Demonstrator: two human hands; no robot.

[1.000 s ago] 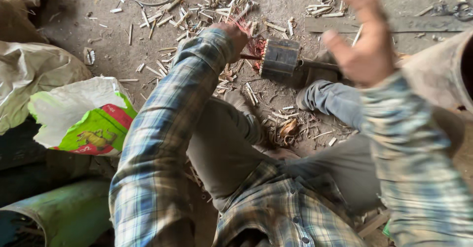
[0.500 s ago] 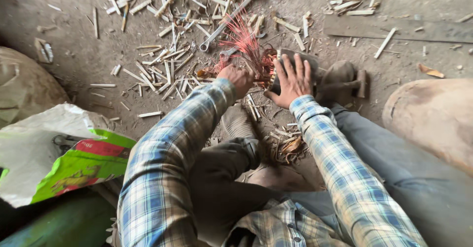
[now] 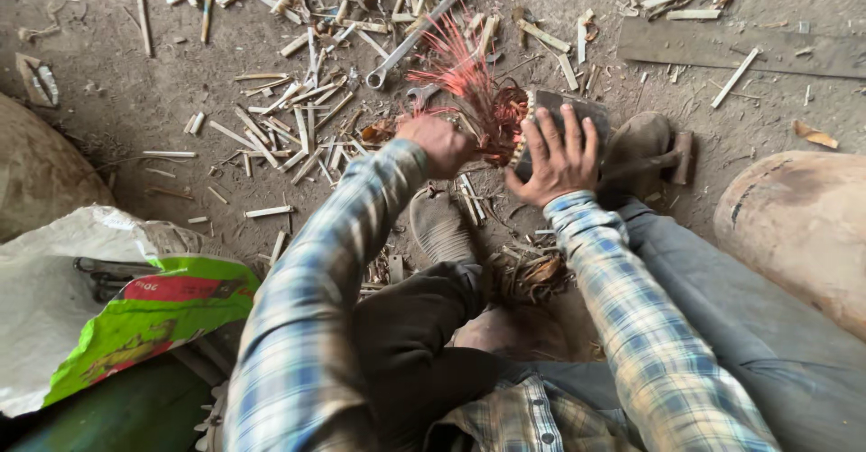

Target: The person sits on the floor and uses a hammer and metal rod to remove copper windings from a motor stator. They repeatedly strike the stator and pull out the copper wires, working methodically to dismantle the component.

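Two hands: both work at the upper middle of the frame, reaching out from plaid sleeves over a dusty floor.
Left hand (image 3: 444, 143): curled into a fist, closed around the base of a bundle of red copper wire (image 3: 469, 87); the fingers themselves are turned away, so only the knuckles and back of the hand show.
Right hand (image 3: 555, 154): fingers spread flat and pressed down on top of a dark metal motor core (image 3: 564, 120), just right of the left hand.
Copper wire: thin reddish strands fan upward and to the left from the end of the core, between the two hands, touching both the fist and the core.
Motor core: lies on the ground right of centre in the upper half, largely covered by the right hand; its ribbed pale edge shows beside the wire.
Hammer (image 3: 658, 159): its handle and head lie just right of the core, by a worn shoe.
Spanner (image 3: 424, 26): long, silvery, lying diagonally in the upper middle, above the wire.
Wood splinters (image 3: 289, 100): pale slivers scattered across the upper left and top of the floor.
Sack (image 3: 135, 312): white and green with a red patch, crumpled at the lower left.
Plank (image 3: 740, 50): flat grey strip at the upper right.
Legs: folded under the arms, in dark and grey trousers, filling the lower middle and right.
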